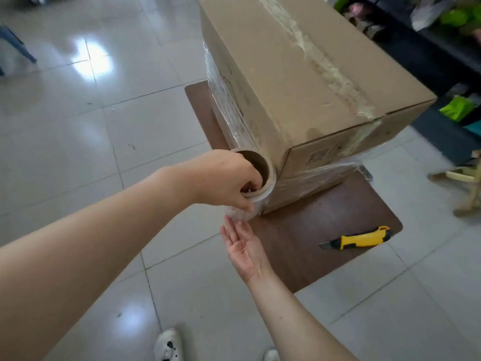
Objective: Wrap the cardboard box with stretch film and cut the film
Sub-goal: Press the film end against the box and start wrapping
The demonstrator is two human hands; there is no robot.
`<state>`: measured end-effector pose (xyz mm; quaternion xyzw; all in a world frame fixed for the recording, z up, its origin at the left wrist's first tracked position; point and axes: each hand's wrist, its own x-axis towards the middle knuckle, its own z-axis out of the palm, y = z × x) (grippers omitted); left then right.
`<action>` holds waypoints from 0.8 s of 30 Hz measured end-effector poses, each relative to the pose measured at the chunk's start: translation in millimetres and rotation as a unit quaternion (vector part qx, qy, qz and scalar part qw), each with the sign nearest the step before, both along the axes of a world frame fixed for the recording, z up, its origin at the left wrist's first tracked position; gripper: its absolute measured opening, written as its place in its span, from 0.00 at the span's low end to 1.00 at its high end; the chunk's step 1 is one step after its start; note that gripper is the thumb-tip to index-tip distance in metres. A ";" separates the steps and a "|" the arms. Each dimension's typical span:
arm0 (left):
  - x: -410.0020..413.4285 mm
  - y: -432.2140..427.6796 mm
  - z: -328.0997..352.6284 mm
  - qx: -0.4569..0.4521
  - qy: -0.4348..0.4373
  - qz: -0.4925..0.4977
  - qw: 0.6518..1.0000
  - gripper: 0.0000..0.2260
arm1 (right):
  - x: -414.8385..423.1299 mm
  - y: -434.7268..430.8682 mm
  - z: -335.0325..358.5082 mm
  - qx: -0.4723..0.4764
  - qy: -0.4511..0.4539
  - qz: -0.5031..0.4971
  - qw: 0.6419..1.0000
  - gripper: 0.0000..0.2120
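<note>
**Film roll at the box's near corner, knife lying idle**

A large brown cardboard box [299, 82] stands on a low, dark brown wooden table [325, 230] with rounded corners, and it takes up most of the far end of the top. A strip of wrinkled, yellowish tape [320, 61] runs along the box's lid. Clear stretch film [229, 105] already clings to the long left side and bands the lower part of the near end, creased and shiny.

The roll of stretch film on its tan cardboard tube [263, 165] stands upright, pressed against the box's near left corner, with film running straight off it onto the left side. The left hand [221, 178] grips the roll from above: its fingers hook down into the open core and the thumb lies on the outside of the roll. The right hand [244, 250] is spread flat, palm up, below the roll, with its fingertips at the bottom edge of the roll; whether they touch it I cannot tell. The two hands are close, one above the other.

A yellow and black utility knife [359, 239] lies on the bare near part of the table, well apart from both hands, with its blade end pointing left.

The floor is glossy pale tile [104, 126]. A white shoe with black marks [168, 345] shows at the bottom edge. To the right, lime-green bags [455, 108] sit among dark shelving.
</note>
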<state>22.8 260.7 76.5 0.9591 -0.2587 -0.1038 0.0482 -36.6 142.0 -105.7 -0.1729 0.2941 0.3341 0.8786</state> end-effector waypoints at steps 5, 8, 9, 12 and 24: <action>22.1 16.2 5.2 0.012 0.034 -0.099 0.994 0.14 | -2.5 29.9 -1.1 0.007 0.030 -0.095 0.995 0.12; 34.9 16.8 7.6 0.030 0.035 -0.156 0.987 0.16 | -4.2 44.4 -1.7 0.004 0.033 -0.143 0.989 0.11; 38.5 14.7 8.3 0.039 0.043 -0.173 0.983 0.16 | -5.5 47.2 -2.0 0.001 0.033 -0.159 0.987 0.10; 49.3 5.7 6.9 0.064 0.091 -0.203 0.973 0.18 | -8.6 51.1 -6.4 -0.002 0.032 -0.193 0.981 0.10; 62.8 -23.2 1.0 0.101 0.140 -0.162 0.971 0.27 | 9.0 29.8 1.8 0.048 0.025 -0.273 0.960 0.21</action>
